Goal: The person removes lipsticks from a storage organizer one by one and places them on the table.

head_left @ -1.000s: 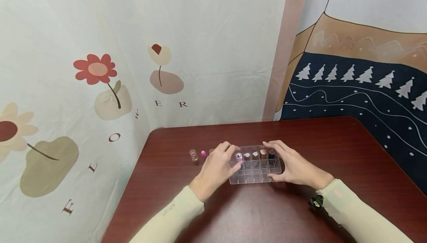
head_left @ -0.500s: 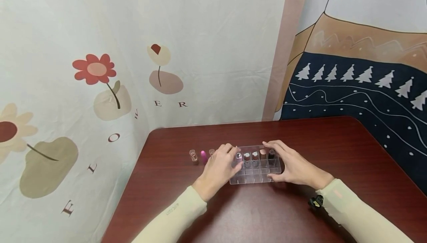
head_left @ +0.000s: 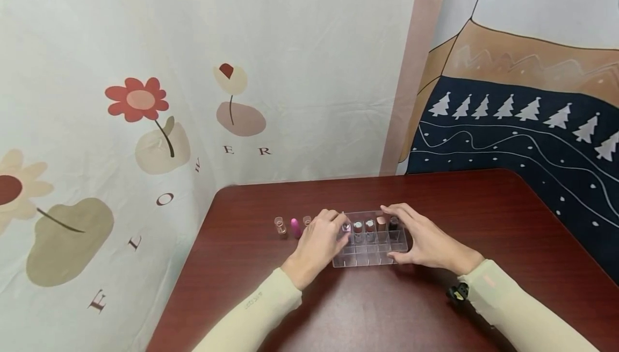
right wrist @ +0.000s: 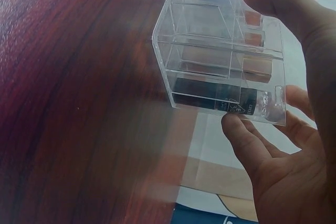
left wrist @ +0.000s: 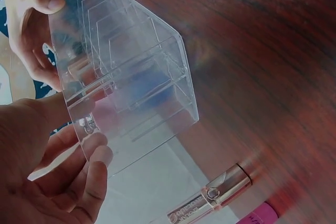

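A clear plastic lipstick organizer (head_left: 371, 255) stands on the table, a row of lipsticks in its back compartments. My right hand (head_left: 425, 239) grips its right end, thumb at the front and fingers at the back. Beside that hand sits a dark lipstick (right wrist: 210, 95) in the end compartment. My left hand (head_left: 316, 242) is at the organizer's left end. Its thumb and fingers close about the clear, faceted top of a pink lipstick (left wrist: 105, 113) in the leftmost back compartment. The thumb partly shows through the plastic in the left wrist view.
Left of the organizer, a clear-capped lip tube (head_left: 280, 226) and a magenta tube (head_left: 295, 228) stand on the reddish-brown table (head_left: 358, 309). Another clear tube (left wrist: 212, 195) stands partly behind my left hand. Printed cloth (head_left: 314, 72) hangs behind the table.
My left hand has shifted slightly right, and its thumb and fingers have drawn closer about the pink lipstick. More of the magenta tube shows. The right hand and organizer hold still.
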### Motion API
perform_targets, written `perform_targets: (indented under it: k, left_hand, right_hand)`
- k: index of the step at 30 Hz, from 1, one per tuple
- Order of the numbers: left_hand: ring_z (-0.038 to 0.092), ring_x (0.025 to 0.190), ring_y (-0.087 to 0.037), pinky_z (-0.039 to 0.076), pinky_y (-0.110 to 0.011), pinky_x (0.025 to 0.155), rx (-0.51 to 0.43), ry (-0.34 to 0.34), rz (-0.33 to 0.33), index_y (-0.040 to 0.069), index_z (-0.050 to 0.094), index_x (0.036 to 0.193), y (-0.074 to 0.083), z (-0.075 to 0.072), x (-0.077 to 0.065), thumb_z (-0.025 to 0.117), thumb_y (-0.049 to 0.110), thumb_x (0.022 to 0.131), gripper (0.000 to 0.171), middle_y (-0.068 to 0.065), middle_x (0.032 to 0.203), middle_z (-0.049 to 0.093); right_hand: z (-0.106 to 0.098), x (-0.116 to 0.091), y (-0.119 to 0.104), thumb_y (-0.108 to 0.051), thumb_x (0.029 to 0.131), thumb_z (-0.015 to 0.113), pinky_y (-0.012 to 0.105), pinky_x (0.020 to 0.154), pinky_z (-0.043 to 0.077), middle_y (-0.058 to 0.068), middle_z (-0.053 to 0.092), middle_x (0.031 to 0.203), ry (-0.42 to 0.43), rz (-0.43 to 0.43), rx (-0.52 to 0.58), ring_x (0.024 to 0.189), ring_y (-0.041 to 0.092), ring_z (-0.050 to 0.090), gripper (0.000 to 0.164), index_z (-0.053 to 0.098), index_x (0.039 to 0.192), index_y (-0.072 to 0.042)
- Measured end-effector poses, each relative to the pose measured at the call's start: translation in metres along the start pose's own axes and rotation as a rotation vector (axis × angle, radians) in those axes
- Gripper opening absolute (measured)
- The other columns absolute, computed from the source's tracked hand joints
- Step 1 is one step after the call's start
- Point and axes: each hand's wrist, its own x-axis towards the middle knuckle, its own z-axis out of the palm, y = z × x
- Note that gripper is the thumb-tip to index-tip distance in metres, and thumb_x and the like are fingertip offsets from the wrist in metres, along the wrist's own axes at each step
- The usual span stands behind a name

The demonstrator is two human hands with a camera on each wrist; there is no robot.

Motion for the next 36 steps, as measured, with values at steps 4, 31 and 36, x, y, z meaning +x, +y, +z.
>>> perform_targets:
  k: [4, 31, 36]
  left_hand:
    - [0.074, 0.097, -0.021, 0.069, -0.034, 0.086, -0.016, -0.008, -0.016, 0.014, 0.081, 0.111, -0.001, 0.001, 0.001, 0.097, 0.016, 0.097, 0.021, 0.0, 0.101, 0.082]
    - [0.076, 0.092, -0.018, 0.066, -0.029, 0.082, -0.209, 0.053, -0.043, 0.013, 0.086, 0.113, -0.009, -0.007, 0.007, 0.1, 0.011, 0.092, 0.025, -0.002, 0.102, 0.084]
    - [0.072, 0.089, -0.017, 0.065, -0.028, 0.08, -0.218, 0.074, -0.02, 0.014, 0.086, 0.112, -0.01, -0.009, 0.007, 0.099, 0.009, 0.092, 0.024, -0.002, 0.102, 0.081]
  right_hand:
    - [0.0, 0.0, 0.0, -0.03, 0.078, 0.109, 0.053, 0.113, 0.066, 0.003, 0.059, 0.165, 0.008, 0.0, 0.002, 0.136, 0.02, 0.072, 0.111, 0.051, 0.171, -0.013]
    - [0.0, -0.001, 0.001, -0.03, 0.079, 0.109, 0.054, 0.114, 0.066, 0.001, 0.058, 0.167, -0.006, 0.026, 0.013, 0.137, 0.019, 0.071, 0.113, 0.049, 0.173, -0.019]
    - [0.001, -0.001, 0.001, -0.031, 0.079, 0.109, 0.053, 0.114, 0.066, 0.002, 0.057, 0.167, -0.008, 0.023, 0.011, 0.136, 0.018, 0.072, 0.112, 0.049, 0.173, -0.017]
